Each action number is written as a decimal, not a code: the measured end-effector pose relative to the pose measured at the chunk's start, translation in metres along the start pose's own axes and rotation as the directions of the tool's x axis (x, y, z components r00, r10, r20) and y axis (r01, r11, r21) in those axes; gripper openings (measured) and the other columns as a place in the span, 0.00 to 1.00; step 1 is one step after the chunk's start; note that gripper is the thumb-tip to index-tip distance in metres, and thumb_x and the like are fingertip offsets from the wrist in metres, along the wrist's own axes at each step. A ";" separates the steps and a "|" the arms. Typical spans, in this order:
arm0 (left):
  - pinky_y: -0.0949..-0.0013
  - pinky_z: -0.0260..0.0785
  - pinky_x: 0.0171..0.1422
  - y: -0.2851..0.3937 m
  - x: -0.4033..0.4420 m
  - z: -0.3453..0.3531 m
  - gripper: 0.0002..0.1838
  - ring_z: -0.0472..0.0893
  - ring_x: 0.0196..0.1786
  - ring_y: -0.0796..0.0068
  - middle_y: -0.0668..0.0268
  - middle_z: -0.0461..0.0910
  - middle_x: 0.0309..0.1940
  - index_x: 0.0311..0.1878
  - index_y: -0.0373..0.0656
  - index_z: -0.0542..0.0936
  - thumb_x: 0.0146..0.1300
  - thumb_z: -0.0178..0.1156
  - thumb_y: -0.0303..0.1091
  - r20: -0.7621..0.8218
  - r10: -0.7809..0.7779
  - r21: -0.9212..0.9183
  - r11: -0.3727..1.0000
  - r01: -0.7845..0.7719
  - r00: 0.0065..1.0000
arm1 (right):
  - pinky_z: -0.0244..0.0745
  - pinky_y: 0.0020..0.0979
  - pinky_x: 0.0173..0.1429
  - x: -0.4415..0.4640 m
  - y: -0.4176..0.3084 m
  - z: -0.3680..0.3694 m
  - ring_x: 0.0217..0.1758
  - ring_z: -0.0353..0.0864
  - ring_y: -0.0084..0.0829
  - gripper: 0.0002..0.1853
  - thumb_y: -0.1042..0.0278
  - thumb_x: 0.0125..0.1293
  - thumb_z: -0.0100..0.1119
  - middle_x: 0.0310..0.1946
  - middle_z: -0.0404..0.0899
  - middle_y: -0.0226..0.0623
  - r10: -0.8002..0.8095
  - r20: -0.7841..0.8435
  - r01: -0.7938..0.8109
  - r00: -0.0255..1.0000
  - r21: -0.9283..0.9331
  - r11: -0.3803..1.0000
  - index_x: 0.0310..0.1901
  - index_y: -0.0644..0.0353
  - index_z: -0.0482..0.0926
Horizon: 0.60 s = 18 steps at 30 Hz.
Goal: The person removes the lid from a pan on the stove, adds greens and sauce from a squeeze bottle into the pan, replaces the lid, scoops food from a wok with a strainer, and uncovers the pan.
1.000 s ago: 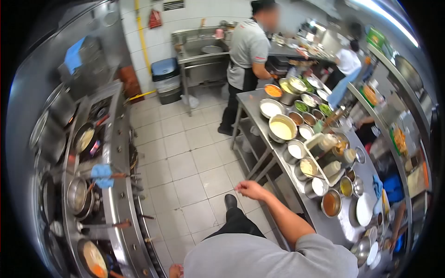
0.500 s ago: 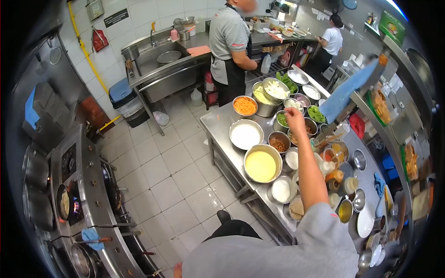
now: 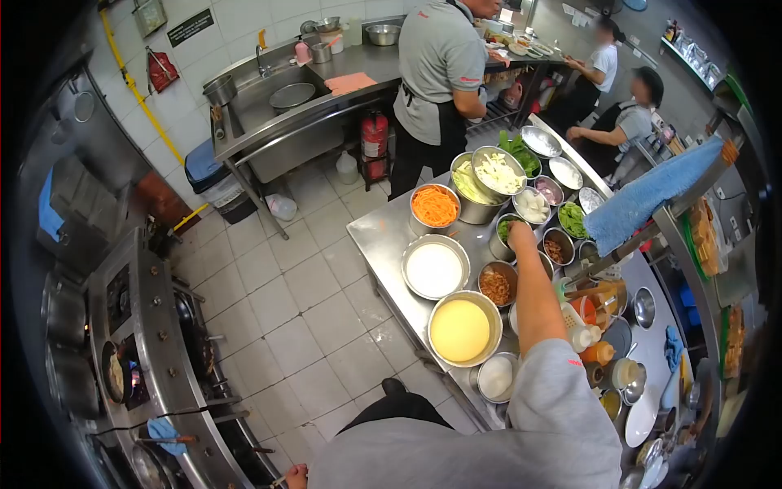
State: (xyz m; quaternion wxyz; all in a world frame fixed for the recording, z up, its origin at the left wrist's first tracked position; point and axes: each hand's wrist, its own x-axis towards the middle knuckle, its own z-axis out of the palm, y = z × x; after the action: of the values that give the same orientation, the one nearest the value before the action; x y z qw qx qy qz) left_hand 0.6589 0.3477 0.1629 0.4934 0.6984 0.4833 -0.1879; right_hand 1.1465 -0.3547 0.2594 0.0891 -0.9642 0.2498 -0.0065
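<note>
The pot of yellow liquid (image 3: pixel 460 328) stands on the metal table (image 3: pixel 376 231). Beyond this pot and to its right, the right hand (image 3: pixel 521 236) has its fingers in a container of chopped greens (image 3: pixel 503 231). A pot of white contents (image 3: pixel 434 268) is just beyond the yellow liquid. The left hand (image 3: pixel 296 476) is at its lower left, well apart.

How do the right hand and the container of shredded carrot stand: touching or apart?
Apart. The head view shows the right hand at the small greens container, with steel tabletop visible between that and the carrot container.
</note>
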 end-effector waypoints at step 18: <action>0.64 0.70 0.41 -0.098 0.096 -0.033 0.20 0.76 0.37 0.68 0.58 0.77 0.42 0.54 0.42 0.70 0.62 0.49 0.43 0.268 0.402 0.053 0.901 -0.430 0.876 | 0.72 0.36 0.46 -0.004 0.014 -0.029 0.42 0.79 0.43 0.17 0.73 0.45 0.61 0.37 0.79 0.48 -0.090 0.097 0.077 0.991 0.134 0.988 0.42 0.56 0.79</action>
State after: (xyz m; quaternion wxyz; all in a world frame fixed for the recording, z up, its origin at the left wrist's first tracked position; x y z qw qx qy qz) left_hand 0.6118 0.4277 0.0563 0.5396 0.7828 0.2444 -0.1904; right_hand 1.1345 -0.3699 0.2852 0.1639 -0.9651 0.2031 0.0232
